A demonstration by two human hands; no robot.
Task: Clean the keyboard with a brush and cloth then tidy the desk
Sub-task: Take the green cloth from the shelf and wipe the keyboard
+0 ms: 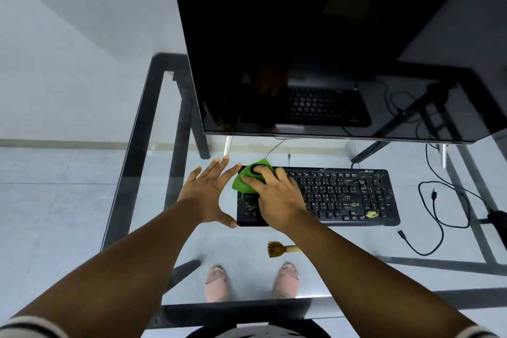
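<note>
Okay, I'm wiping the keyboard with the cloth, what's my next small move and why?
Probably slide the cloth rightward along the keyboard. Your right hand holds it at the far-left corner, while yellowish debris still shows on the right-hand keys. Your left hand lies open against the left edge, which should steady it. The brush lies on the desk, unused.

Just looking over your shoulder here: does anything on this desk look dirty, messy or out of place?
Yes. The keyboard is dirty: yellowish-green bits and smears sit among its right-hand keys. The right hand presses a green cloth on its left end. A brush lies on the glass in front, and loose cables trail unplugged to the right.
</note>
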